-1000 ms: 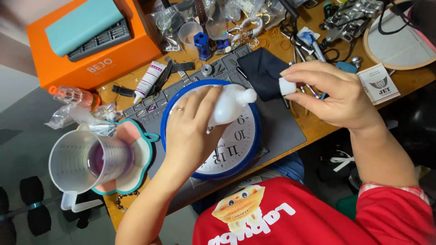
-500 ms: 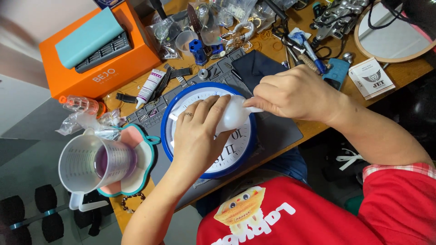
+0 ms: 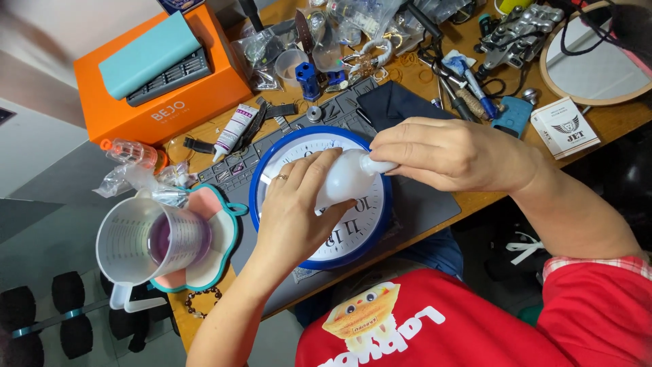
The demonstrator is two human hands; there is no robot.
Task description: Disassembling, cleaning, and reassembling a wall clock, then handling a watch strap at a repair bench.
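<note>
Left hand point(image 3: 292, 211), palm down with fingers curled in a loose grasp and a ring on one finger, forearm rising from the lower edge. Right hand point(image 3: 451, 153) reaches in from the right, fingertips pinched together beside the left fingertips; its sleeve is red.

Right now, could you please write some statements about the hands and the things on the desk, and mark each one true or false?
1. The left hand holds a white squeeze bottle. True.
2. The right hand rests on the orange box. False: its fingers are at the bottle's tip.
3. The bottle is above a blue-rimmed wall clock. True.
4. The measuring jug stands to the right of the clock. False: it stands to its left.
5. The left hand wears a ring. True.
</note>
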